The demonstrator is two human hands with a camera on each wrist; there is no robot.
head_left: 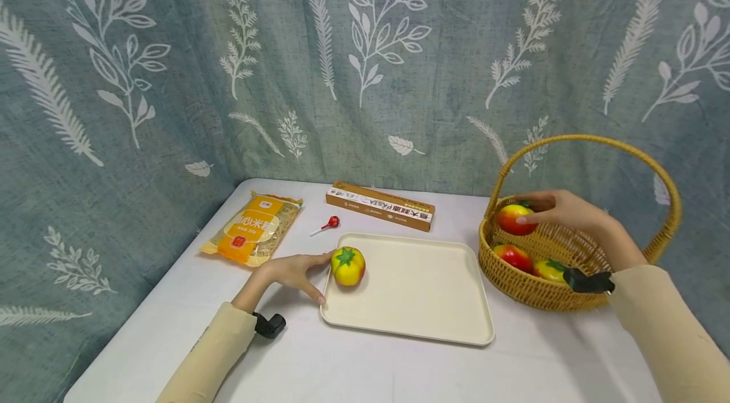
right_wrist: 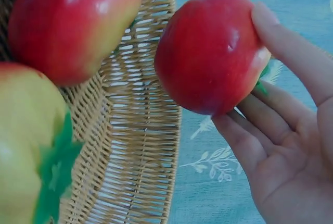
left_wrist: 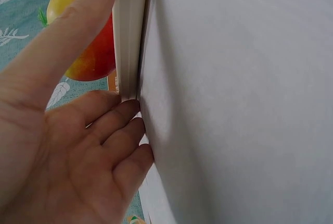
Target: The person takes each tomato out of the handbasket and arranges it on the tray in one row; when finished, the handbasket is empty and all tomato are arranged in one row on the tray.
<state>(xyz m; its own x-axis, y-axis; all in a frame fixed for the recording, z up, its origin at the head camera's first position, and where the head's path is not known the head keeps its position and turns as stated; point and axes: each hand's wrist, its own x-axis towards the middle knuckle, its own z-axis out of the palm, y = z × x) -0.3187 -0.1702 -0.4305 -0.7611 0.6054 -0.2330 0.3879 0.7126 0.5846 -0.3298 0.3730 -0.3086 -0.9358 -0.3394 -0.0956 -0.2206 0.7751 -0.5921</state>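
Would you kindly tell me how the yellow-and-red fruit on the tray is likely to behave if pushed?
The rounded fruit would probably roll, since the tray looks flat inside. It may slip slightly in a light grip, as its skin looks smooth. The raised rim might stop a gentle roll.

Held fruit is red-yellow, tray cream, curtain leaf-patterned.

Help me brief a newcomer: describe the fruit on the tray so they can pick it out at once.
On the white table, find the flat cream tray. Near its left edge sits one round yellow fruit blushed red, with a green leafy top. Unlike the similar fruits at the wicker basket, it is alone on the tray.
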